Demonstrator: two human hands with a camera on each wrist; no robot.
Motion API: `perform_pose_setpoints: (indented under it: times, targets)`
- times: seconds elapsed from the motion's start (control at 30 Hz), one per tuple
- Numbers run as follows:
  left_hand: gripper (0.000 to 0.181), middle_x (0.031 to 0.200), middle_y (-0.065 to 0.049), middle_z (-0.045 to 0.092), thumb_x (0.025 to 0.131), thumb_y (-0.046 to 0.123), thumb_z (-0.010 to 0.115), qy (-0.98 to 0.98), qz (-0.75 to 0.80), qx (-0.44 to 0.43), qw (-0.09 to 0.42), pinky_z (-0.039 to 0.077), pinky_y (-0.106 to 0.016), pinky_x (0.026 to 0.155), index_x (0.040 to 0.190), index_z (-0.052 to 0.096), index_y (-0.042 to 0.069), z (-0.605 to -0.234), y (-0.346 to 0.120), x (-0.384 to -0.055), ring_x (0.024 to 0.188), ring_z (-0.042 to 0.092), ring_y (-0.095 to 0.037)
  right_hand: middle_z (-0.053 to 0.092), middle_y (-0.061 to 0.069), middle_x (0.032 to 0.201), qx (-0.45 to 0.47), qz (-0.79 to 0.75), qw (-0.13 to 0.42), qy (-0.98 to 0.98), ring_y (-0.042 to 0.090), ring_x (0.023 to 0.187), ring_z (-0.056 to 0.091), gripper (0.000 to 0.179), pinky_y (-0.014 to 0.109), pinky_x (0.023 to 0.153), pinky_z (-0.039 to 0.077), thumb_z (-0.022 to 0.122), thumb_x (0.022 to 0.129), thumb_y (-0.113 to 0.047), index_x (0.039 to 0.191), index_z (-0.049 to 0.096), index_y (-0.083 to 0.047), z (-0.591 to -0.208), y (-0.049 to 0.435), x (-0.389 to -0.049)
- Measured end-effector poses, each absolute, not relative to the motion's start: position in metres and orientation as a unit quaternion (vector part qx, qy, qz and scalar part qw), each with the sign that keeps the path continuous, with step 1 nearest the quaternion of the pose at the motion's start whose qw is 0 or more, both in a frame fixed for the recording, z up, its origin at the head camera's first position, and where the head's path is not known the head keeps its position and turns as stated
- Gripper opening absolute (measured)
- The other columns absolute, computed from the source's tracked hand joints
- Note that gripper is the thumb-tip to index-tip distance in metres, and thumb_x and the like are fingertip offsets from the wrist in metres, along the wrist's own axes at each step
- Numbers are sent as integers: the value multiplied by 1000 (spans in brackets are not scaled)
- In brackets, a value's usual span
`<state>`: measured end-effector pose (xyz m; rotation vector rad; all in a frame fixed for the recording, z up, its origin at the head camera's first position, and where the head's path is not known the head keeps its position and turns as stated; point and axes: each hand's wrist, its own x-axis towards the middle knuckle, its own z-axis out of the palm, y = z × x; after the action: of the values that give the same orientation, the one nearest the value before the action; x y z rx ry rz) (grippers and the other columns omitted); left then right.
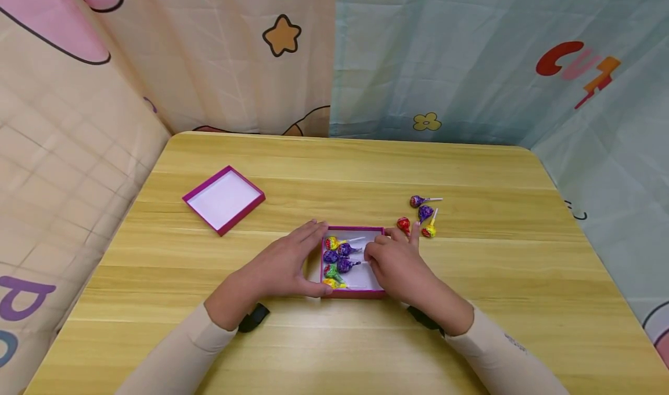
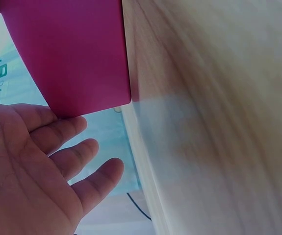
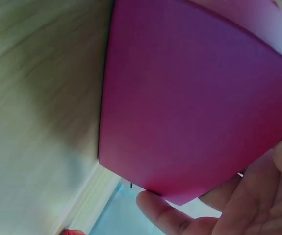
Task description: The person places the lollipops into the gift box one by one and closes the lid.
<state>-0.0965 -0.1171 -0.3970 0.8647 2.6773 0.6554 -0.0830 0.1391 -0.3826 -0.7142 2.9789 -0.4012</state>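
Observation:
A shallow magenta box [image 1: 353,294] with a white inside lies on the table, holding several wrapped lollipops [image 1: 347,265] in purple, green and yellow along its left side. My left hand [image 1: 284,264] grips the box's left end, thumb at the near wall and fingers at the far corner. In the left wrist view its other fingers [image 2: 101,183] spread beyond the box's corner. My right hand [image 1: 399,267] reaches over the right end with curled fingers near the lollipop sticks; its fingertips are hidden. One of its fingers [image 3: 160,210] touches the box's far corner in the right wrist view.
A matching box lid [image 1: 223,200], white side up, lies at the left rear. Beyond my right hand are several loose lollipops: purple [image 1: 425,213], red [image 1: 403,225] and yellow [image 1: 429,231]. Printed curtains [image 1: 418,52] enclose the wooden table [image 1: 334,348].

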Motion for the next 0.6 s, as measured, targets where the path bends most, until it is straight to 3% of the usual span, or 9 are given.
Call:
perform_pose_setpoints:
  times: [0.33,0.6]
  targets:
    - [117,164,-2,19,72,83,62,917,228,301,125,29,-49,115,160,21,17,-397,-118,-97,150,16,-21,64,-5,87,-223,-122,41,966,34,113,54,14,81,102,-1,68,92,-9,83,70,-19,-383,137,-84]
    - [118,164,-2,19,71,83,62,920,222,299,122,29,-48,115,160,21,17,-398,-117,-97,150,17,-20,67,-1,99,-214,-129,65,966,34,119,51,12,79,104,-3,71,89,-10,97,74,-19,-382,138,-85]
